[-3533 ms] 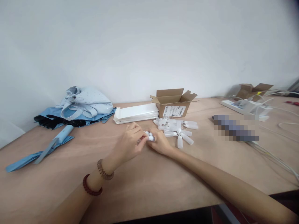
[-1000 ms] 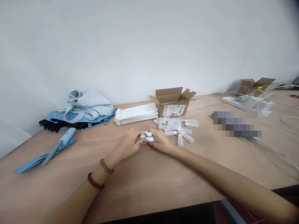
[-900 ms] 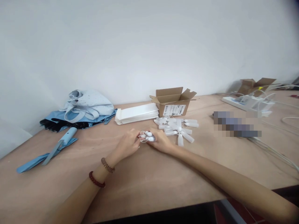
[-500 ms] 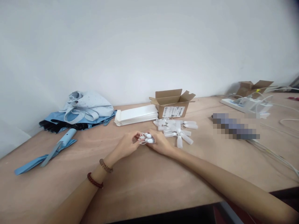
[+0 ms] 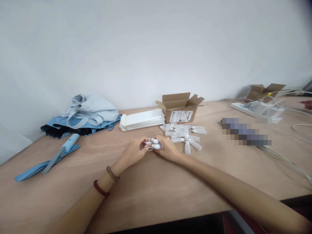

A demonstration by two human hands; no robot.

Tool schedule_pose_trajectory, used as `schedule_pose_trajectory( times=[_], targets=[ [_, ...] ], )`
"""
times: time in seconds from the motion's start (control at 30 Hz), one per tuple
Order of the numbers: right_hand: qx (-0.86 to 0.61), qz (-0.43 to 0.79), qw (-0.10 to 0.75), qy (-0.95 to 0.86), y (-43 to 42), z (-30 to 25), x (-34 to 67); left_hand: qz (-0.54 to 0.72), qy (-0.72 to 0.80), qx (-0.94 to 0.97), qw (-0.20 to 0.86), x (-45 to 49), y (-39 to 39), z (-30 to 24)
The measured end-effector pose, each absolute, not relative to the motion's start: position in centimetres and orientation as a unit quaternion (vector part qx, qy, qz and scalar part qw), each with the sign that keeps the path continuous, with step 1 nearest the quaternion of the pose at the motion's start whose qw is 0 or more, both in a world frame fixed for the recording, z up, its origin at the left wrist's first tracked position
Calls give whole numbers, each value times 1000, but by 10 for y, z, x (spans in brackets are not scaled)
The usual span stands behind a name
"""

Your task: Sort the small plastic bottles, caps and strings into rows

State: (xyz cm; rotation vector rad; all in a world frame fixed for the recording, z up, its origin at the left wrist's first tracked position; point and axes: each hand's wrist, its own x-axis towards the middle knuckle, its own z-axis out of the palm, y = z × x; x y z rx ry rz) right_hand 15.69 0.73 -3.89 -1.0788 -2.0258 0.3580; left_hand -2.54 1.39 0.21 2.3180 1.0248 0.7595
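Note:
My right hand (image 5: 167, 149) is wrapped around a small bunch of white plastic bottles (image 5: 156, 146) with rounded caps and thin white cord loops. The caps point toward my left hand (image 5: 133, 150), whose curled fingers close on the cap end. How the left fingertips grip is partly hidden. Just beyond my right hand lies a loose pile of similar translucent bottles (image 5: 186, 134), with cords among them.
Behind my hands are a stack of white flat packets (image 5: 143, 119) and an open cardboard box (image 5: 180, 113). A blue umbrella (image 5: 70, 143) and light-blue cloth bag (image 5: 95, 109) lie left. A power strip (image 5: 258, 110), cables and a blurred-out object (image 5: 245, 131) are right.
My left hand and wrist have shifted slightly right, and the bunched caps have turned a little. At the far right edge, a small reddish shape has moved. The pile stays put.

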Motion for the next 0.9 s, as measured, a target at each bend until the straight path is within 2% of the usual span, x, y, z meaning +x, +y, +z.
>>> schedule_pose_trajectory(
  times=[0.2,0.3,0.63,0.77,0.9],
  targets=[
    [-421,145,389,-806,6,-37,157,249,440,844,182,-26,20,-7],
    [-412,146,392,-810,6,-37,157,247,449,838,187,-26,23,-13],
    [-434,165,390,-796,4,-35,156,309,400,801,320,-28,20,-9],
    [-428,166,391,-798,4,-35,156,296,445,776,334,-27,22,-12],
    [-430,166,388,-798,4,-34,156,325,495,648,479,-31,32,-16]
  ],
)
